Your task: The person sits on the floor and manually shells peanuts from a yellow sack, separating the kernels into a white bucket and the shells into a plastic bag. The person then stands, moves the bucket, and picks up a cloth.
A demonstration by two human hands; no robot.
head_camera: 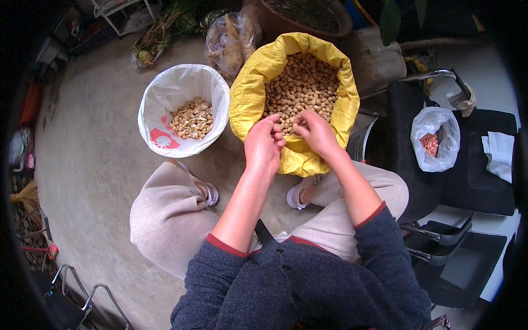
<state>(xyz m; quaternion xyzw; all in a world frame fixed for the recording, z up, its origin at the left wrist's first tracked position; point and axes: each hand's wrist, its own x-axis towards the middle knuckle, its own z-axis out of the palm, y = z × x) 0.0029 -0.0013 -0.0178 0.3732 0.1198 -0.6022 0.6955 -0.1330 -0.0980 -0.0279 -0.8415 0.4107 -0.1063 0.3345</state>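
A yellow woven sack [251, 97] with a rolled rim stands between my knees, full of unshelled peanuts [307, 84]. My left hand [266, 142] is over its near left edge, fingers curled; whether it holds a peanut cannot be told. Over the near part of the nuts is my right hand [315, 132], its thumb and fingers bent towards each other, with anything between them hidden. A white plastic bag [154, 107] lines a round container to the left, with empty peanut shells [193, 119] inside. On a black chair at the right, a small clear plastic bag [449, 140] holds reddish shelled peanuts [430, 144].
Behind the sack are a large clay pot [342, 24] and a clear bag of roots [231, 45]. A black chair [474, 181] with metal arms stands close on the right, a white paper [499, 154] on it. Metal-framed furniture [103, 288] is at lower left.
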